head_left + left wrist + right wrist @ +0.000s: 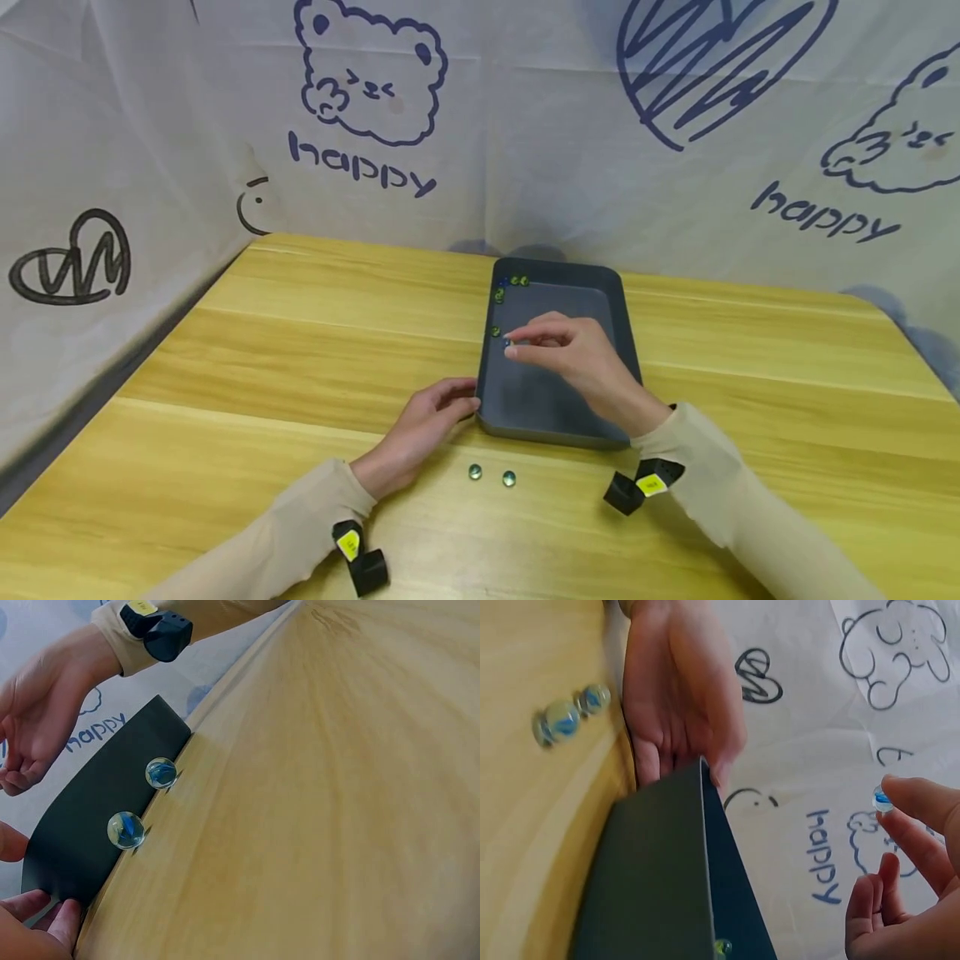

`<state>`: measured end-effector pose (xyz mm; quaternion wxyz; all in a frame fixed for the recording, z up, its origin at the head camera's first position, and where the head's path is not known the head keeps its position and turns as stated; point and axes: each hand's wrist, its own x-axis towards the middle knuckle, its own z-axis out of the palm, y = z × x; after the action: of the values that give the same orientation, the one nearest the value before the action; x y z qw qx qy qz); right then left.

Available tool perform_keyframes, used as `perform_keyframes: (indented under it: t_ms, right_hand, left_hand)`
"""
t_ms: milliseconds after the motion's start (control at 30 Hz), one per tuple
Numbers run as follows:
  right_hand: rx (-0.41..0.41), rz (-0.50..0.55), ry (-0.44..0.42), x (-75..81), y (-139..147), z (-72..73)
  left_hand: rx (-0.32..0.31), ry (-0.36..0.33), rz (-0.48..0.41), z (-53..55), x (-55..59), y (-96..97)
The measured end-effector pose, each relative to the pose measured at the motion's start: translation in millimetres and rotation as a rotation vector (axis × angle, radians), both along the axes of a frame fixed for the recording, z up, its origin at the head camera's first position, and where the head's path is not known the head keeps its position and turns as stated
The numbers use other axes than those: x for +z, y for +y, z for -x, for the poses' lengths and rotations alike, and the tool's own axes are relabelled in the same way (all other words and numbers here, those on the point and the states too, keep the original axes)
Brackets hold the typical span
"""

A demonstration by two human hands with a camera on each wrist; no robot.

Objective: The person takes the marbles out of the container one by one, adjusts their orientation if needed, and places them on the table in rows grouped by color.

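While left hand [418, 429], fingers relaxed, touches near-left corner of tray [536, 404], right hand [581, 354] pinches marble [881, 799] between fingertips, above tray near left edge.

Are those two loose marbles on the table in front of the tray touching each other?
Apart. The head view shows bare table between the left marble and the right marble.
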<state>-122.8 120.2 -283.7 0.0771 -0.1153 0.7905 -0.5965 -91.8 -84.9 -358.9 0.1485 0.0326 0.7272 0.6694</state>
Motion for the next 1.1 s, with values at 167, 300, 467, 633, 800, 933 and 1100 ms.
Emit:
perform_keyframes:
  t_ms: [167,300,467,633,800,933,1100]
  right_hand:
    - [0.03,0.019,-0.011,-1.6,0.4,-6.1]
    - [0.043,0.033,-0.019,-3.0,1.6,-11.8]
    - [0.071,0.02,-0.002,-3.5,2.9,-18.5]
    - [0.09,-0.02,0.01,-4.5,5.2,-22.0]
    - [0.098,-0.049,-0.01,-9.8,11.6,-25.1]
    - [0.098,-0.069,-0.022,-13.6,15.6,-29.0]
    - [0.117,-0.094,0.002,-17.0,19.8,-36.5]
  left_hand:
    - [0.003,0.008,0.003,-1.5,1.2,1.7]
    - [-0.001,0.006,0.002,-1.5,1.3,2.9]
    - [0.005,-0.003,0.0,-0.8,1.3,2.3]
    - [0.008,0.002,-0.004,-1.6,3.0,1.7]
    - [0.013,0.006,0.002,-1.7,2.7,2.3]
    - [0.014,0.014,-0.002,-1.6,2.6,2.1]
    - [0.012,0.014,-0.011,-1.8,2.7,1.9]
